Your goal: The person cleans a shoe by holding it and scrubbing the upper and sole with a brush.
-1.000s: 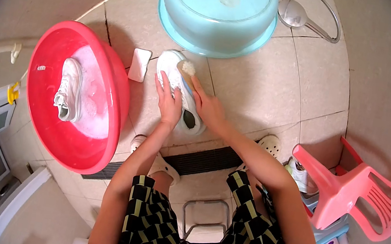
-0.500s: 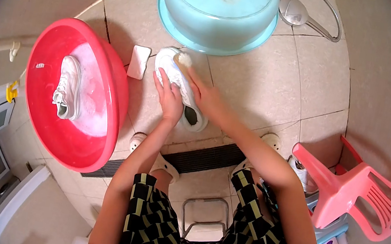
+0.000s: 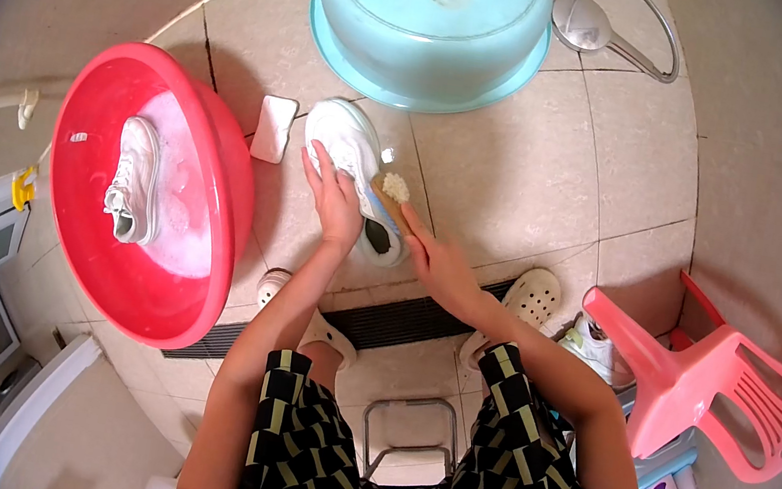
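On the tiled floor lies a white sneaker (image 3: 340, 131), its heel toward me. My left hand (image 3: 334, 206) steadies it, fingers laid across the laces and upper. In my right hand (image 3: 440, 270) is a wooden scrub brush (image 3: 385, 186), the fingers closed round its handle. The brush lies along the sneaker's right side, near the heel, with white foam on its upturned face. A small blob of foam sits beside the shoe. Another white sneaker (image 3: 136, 176) rests in the red basin (image 3: 233, 221), next to sudsy water.
An overturned light-blue basin (image 3: 429, 58) stands ahead, with a shower head (image 3: 583, 23) to its right. A white soap-like bar (image 3: 274, 129) lies between the red basin and the shoe. A pink plastic stool (image 3: 685, 375) is at the right, near another shoe (image 3: 590, 350). A dark drain grate (image 3: 399, 325) crosses the floor.
My right hand has drawn the brush back from the toe toward the heel along the sneaker's right side. My left hand keeps nearly the same place on the shoe.
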`<state>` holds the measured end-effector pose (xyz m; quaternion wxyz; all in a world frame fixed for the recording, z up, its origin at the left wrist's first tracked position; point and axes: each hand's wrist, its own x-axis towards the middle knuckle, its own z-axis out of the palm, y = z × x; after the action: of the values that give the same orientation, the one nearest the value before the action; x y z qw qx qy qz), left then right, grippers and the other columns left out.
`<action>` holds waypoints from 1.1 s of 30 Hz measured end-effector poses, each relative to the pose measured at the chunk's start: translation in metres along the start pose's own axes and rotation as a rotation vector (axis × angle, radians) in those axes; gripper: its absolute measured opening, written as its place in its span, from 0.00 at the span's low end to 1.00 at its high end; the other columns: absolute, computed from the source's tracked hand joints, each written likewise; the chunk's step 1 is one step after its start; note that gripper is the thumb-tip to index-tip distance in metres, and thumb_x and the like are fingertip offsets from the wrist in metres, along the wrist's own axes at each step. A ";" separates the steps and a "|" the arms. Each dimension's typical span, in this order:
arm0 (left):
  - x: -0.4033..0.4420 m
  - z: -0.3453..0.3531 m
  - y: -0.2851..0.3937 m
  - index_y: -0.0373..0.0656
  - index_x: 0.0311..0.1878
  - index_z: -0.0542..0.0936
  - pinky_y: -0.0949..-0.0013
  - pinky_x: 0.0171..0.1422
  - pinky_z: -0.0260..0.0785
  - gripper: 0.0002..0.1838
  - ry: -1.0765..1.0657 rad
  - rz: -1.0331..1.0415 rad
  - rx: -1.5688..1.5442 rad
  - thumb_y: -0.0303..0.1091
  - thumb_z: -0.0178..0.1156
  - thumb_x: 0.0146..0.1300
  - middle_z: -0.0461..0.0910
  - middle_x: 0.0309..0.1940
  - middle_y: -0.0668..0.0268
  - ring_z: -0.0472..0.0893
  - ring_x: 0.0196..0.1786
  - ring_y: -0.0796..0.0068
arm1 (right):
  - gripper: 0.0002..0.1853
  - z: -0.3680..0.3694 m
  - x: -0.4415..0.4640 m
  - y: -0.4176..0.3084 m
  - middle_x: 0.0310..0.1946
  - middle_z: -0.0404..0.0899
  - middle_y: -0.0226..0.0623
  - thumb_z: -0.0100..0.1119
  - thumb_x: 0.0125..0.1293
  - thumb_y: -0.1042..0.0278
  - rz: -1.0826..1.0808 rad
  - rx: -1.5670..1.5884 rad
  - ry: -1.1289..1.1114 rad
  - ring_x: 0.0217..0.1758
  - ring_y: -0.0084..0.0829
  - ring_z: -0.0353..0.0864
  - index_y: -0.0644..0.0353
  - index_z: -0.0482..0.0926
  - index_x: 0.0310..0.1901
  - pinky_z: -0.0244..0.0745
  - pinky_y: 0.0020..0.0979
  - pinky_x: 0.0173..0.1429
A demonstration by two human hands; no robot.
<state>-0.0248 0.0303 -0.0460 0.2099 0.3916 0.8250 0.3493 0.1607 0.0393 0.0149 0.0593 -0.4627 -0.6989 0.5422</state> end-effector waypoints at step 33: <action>0.001 -0.001 -0.002 0.46 0.75 0.46 0.58 0.69 0.56 0.34 -0.003 0.005 0.050 0.31 0.44 0.68 0.39 0.73 0.43 0.55 0.71 0.42 | 0.26 0.007 0.088 -0.015 0.19 0.76 0.54 0.43 0.72 0.55 -0.078 -0.178 0.077 0.22 0.55 0.76 0.41 0.57 0.70 0.70 0.52 0.27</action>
<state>-0.0270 0.0298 -0.0471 0.2004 0.3994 0.8321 0.3284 0.0981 0.0971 -0.0133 0.0658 -0.4591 -0.7588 0.4573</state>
